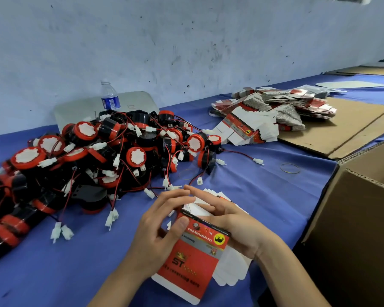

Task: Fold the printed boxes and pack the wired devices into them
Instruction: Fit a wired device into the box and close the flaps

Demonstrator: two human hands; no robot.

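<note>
We held one flat printed box (192,258) between both hands at the near edge of the blue table (264,196), its long axis running from our body away toward the wall and tilted a little to the right. The left hand (157,229) pinched the box's left edge, thumb pressed on the red face, fingers curled behind. The right hand (228,220) lay over the far end, fingers nearly straight across the white flaps, cradling the right edge. The pile of wired devices (93,165) lay ahead and to the left, so we judged the left hand the nearer for the later reach. The stack of unfolded boxes (273,116) sat well apart, ahead and to the right; an open carton (353,218) stood just right.
</note>
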